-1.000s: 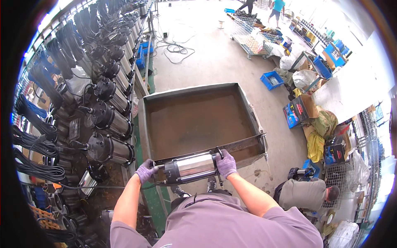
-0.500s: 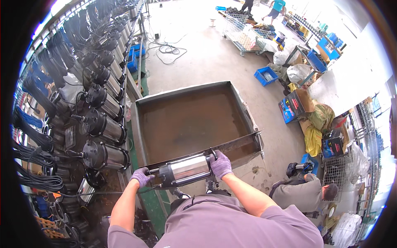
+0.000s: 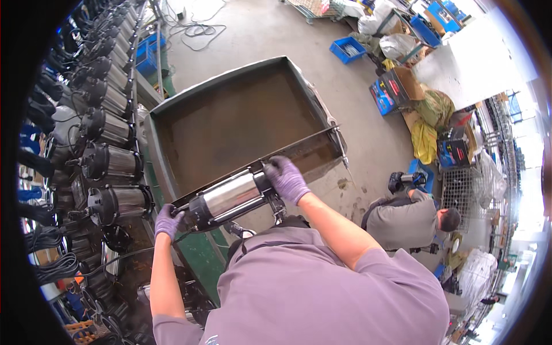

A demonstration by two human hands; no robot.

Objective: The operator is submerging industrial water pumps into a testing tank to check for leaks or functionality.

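Left hand (image 3: 167,221), purple-gloved: fingers (image 3: 163,214) wrapped around the dark end cap of a submersible pump (image 3: 230,198). Right hand (image 3: 286,179), purple-gloved: fingers (image 3: 275,167) curled over the opposite dark end, clamped on it.

Pump held level between both hands, lying along the near rim of a large rusty steel tray (image 3: 241,121), just above it; whether it touches the rim cannot be told.

Beyond the fingertips: the tray's brown floor, walled on all sides, the near wall lowest. A thin metal rod (image 3: 322,135) runs along that near edge past the right fingers.

Outward of the left fingers: a rack of upright pumps (image 3: 112,161) in rows, close by, with black cables (image 3: 49,264) bundled below. A green frame member (image 3: 201,261) stands under the left fingers.

Outward of the right fingers: bare concrete floor (image 3: 345,103), then a crouching person in a grey shirt (image 3: 405,221), well apart. Farther: blue crate (image 3: 348,50), cardboard boxes (image 3: 394,89).

Pump: polished steel cylinder body, black caps at both ends, black fitting beneath.
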